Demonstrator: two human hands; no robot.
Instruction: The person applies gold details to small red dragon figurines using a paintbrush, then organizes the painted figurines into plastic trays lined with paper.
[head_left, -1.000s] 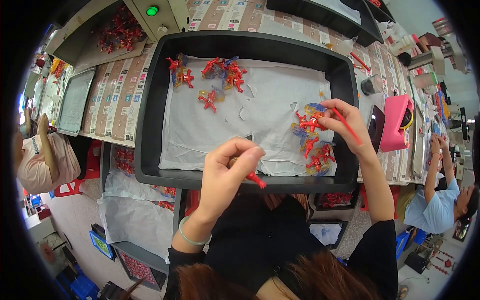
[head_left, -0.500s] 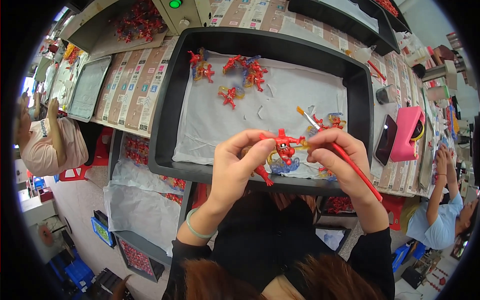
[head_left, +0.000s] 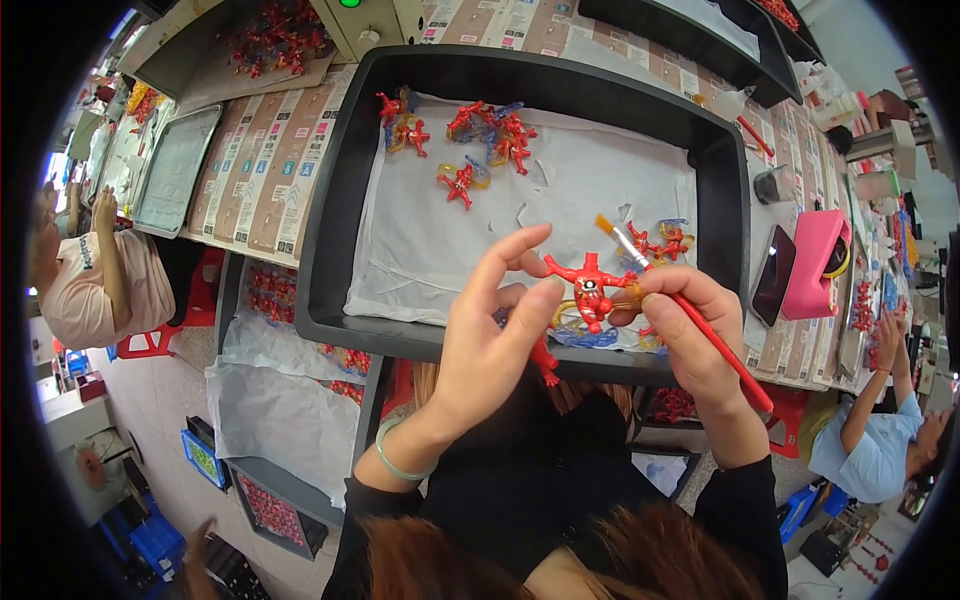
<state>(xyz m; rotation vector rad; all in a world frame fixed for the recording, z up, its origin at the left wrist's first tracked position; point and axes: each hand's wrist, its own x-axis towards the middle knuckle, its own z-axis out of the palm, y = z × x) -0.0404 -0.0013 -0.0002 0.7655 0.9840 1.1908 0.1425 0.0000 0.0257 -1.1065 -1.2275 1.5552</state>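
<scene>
My right hand (head_left: pixel 695 335) pinches a small red headless toy figure (head_left: pixel 590 287) by one arm, above the near side of a tray. Between the same fingers lies a paintbrush (head_left: pixel 720 345) with a red handle, its orange-brown bristles pointing up and away. Close to the figure's other arm, my left hand (head_left: pixel 490 335) has its index finger raised and its thumb apart from it. Below that thumb sticks out part of a second red figure (head_left: pixel 545 360), seemingly held by the curled lower fingers; most of it is hidden. Clear blue and yellow pieces show beneath the first figure.
The black, paper-lined tray (head_left: pixel 330 250) holds several red figures (head_left: pixel 460 185) with blue and yellow clear parts. Right of it are a phone (head_left: pixel 772 275), a pink tape dispenser (head_left: pixel 815 265) and a small cup (head_left: pixel 772 187). Co-workers sit at both sides.
My left thumb and index finger have come off the figure's arm, and the index finger has lifted. The right hand, with figure and brush, has shifted slightly right.
</scene>
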